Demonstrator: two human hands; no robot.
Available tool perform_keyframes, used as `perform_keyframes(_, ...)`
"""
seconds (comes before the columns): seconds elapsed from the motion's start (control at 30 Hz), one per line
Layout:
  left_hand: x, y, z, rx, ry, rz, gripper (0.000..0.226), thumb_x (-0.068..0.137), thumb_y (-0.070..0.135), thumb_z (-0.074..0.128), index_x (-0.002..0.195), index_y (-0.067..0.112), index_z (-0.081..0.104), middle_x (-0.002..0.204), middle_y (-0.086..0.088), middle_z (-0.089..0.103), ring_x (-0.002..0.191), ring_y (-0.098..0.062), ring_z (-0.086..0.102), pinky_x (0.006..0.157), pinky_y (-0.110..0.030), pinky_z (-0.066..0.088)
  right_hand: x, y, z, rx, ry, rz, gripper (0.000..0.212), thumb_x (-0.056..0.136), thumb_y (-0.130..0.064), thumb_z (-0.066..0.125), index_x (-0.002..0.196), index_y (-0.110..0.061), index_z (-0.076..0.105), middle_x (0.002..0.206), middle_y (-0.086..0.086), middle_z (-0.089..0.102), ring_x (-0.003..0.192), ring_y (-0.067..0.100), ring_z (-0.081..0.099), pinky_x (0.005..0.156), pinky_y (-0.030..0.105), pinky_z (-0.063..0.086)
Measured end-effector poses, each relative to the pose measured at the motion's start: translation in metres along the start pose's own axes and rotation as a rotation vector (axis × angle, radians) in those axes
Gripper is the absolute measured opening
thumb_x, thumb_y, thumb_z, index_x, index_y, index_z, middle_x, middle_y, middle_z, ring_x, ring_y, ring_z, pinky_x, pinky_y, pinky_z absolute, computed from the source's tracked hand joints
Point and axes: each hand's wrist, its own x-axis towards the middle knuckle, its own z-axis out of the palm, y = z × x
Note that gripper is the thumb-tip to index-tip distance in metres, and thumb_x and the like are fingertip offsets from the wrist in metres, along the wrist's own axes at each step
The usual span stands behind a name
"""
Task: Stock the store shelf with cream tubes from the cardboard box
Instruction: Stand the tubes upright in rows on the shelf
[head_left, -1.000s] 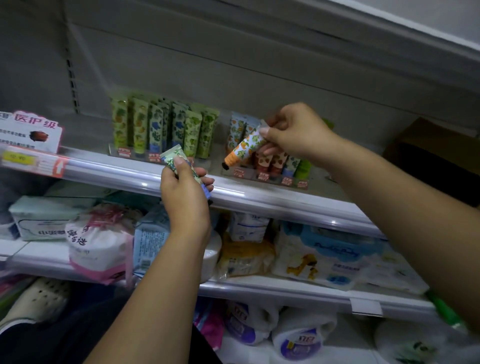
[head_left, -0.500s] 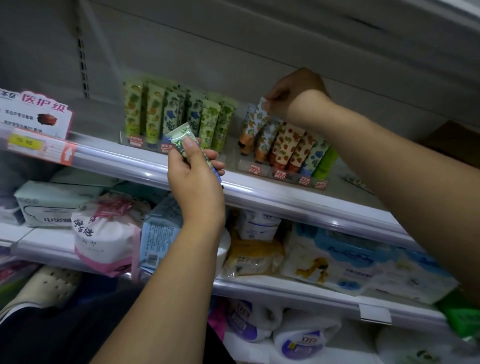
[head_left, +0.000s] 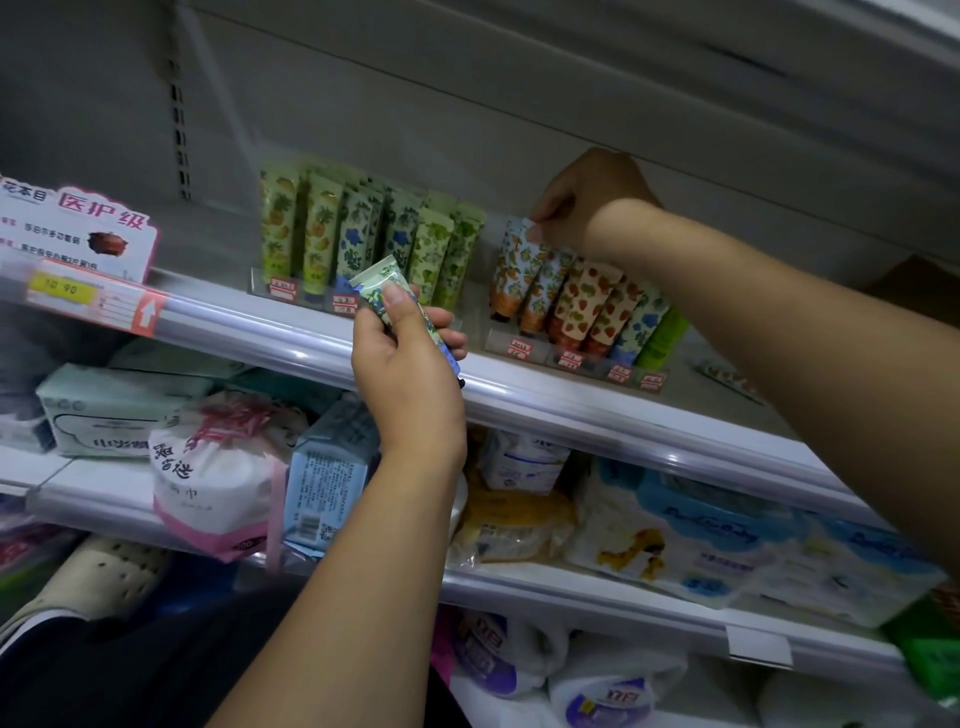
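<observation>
My left hand is shut on a green-and-blue flowered cream tube, held tilted in front of the upper shelf's rail. My right hand reaches to the back of the shelf and pinches the top of an orange-patterned tube standing at the left end of the right-hand row of tubes. A second row of green tubes stands upright to the left. The cardboard box is out of view.
A pink promo sign and price tag sit at the shelf's left end. Below are packs of tissue and wipes, baby wipes, and bagged rolls on the lowest level.
My right hand carried the orange tube from in front of the row up to its back-left end and stood it upright. My left hand kept its tube almost still.
</observation>
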Motion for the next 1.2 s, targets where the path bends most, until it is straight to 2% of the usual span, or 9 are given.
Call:
perform_keyframes(0.23,0.000,0.000,-0.001,0.015,-0.005,-0.005,0.028,0.111,0.034,0.038,0.100,0.016,0.057,0.078,0.000,0.063,0.056,-0.007,0.058,0.058,-0.022,0.051,0.002,0.004,0.010,-0.019,-0.035,-0.015,0.025,0.079,-0.024,0.085,0.101,-0.013,0.079,0.107,0.004,0.075,0.101,0.014,0.068,0.081,0.016,0.043)
perform_keyframes(0.53,0.001,-0.003,0.000,0.018,-0.006,-0.018,0.029,0.110,0.035,0.039,0.101,0.014,0.057,0.078,-0.001,0.064,0.057,-0.009,0.059,0.059,-0.023,0.052,0.005,0.008,0.018,0.028,0.024,-0.015,0.015,0.081,-0.021,0.082,0.094,-0.013,0.081,0.098,0.001,0.076,0.085,0.006,0.064,0.077,0.018,0.045)
perform_keyframes(0.77,0.001,-0.004,0.002,0.023,-0.014,-0.027,0.030,0.110,0.035,0.040,0.100,0.013,0.057,0.077,0.000,0.065,0.057,-0.009,0.059,0.057,-0.022,0.052,0.005,0.010,0.022,0.034,0.042,-0.036,0.014,0.082,-0.025,0.081,0.092,-0.014,0.081,0.096,0.000,0.076,0.082,0.003,0.062,0.075,0.017,0.043)
perform_keyframes(0.97,0.001,-0.005,0.002,0.017,-0.026,-0.015,0.029,0.110,0.033,0.041,0.120,0.009,0.055,0.078,0.001,0.068,0.057,-0.009,0.061,0.059,-0.023,0.053,0.005,0.011,0.021,0.034,0.079,-0.022,0.018,0.087,-0.028,0.077,0.096,-0.013,0.080,0.100,0.000,0.075,0.083,0.004,0.060,0.075,0.017,0.041)
perform_keyframes(1.1,0.001,-0.004,0.002,-0.029,-0.025,-0.057,0.030,0.112,0.032,0.034,0.106,0.013,0.057,0.080,-0.003,0.066,0.059,-0.009,0.061,0.060,-0.026,0.053,0.002,0.011,0.017,0.058,0.153,-0.035,0.018,0.091,-0.025,0.072,0.105,-0.015,0.078,0.110,0.000,0.075,0.100,0.011,0.066,0.081,0.014,0.039)
perform_keyframes(1.13,0.001,-0.005,0.001,-0.032,-0.035,-0.062,0.031,0.112,0.030,0.032,0.103,0.015,0.057,0.081,-0.003,0.066,0.060,-0.010,0.062,0.060,-0.025,0.053,0.000,0.011,0.016,0.068,0.171,-0.042,0.018,0.091,-0.024,0.070,0.106,-0.016,0.078,0.110,0.000,0.075,0.101,0.013,0.067,0.081,0.014,0.040)
perform_keyframes(1.2,0.001,-0.004,0.000,-0.026,-0.068,-0.076,0.030,0.112,0.027,0.033,0.101,0.018,0.058,0.084,-0.004,0.065,0.064,-0.011,0.063,0.060,-0.024,0.053,-0.009,0.011,0.014,0.106,0.206,-0.082,0.018,0.091,-0.025,0.070,0.104,-0.015,0.079,0.105,0.001,0.076,0.086,0.009,0.068,0.075,0.010,0.039)
